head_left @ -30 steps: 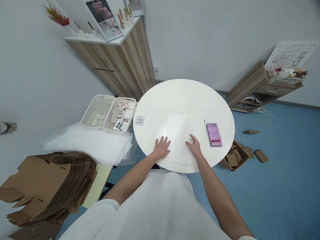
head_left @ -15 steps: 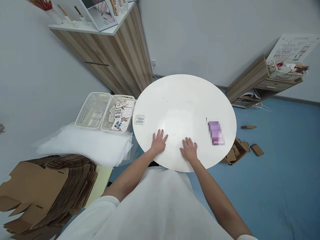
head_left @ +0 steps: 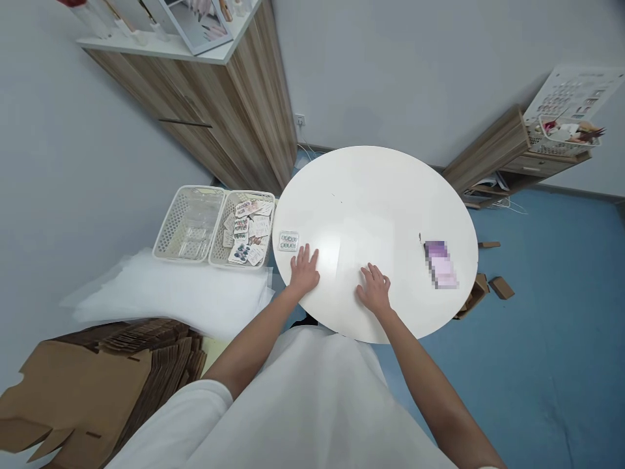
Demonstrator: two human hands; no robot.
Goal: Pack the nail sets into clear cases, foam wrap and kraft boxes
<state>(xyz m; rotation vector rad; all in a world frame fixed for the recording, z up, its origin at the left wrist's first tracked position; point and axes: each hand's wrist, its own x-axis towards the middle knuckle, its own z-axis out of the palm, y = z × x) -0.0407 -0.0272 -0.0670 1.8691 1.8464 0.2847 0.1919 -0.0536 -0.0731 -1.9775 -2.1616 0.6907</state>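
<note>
On the round white table (head_left: 371, 195), my left hand (head_left: 305, 272) rests near the front left with its fingers apart, holding nothing. Just beyond its fingertips lies a small clear case (head_left: 288, 241) with two rows of small pieces inside. My right hand (head_left: 375, 289) is at the front middle of the table, its fingers slightly bent and apart, with nothing in it. A blurred purple and pink item (head_left: 441, 264) lies on the right side of the table, with a tiny dark object beside its far left corner.
Left of the table stand a white basket of printed cards (head_left: 249, 228) and another with clear plastic cases (head_left: 189, 225). White sheets (head_left: 170, 286) and flattened cardboard boxes (head_left: 83, 384) lie nearer. A cardboard box (head_left: 472, 296) is on the floor at the right.
My left hand has moved left, closer to the clear case. The fingers of my right hand are a little more bent. The view has shifted, so the table appears further right.
</note>
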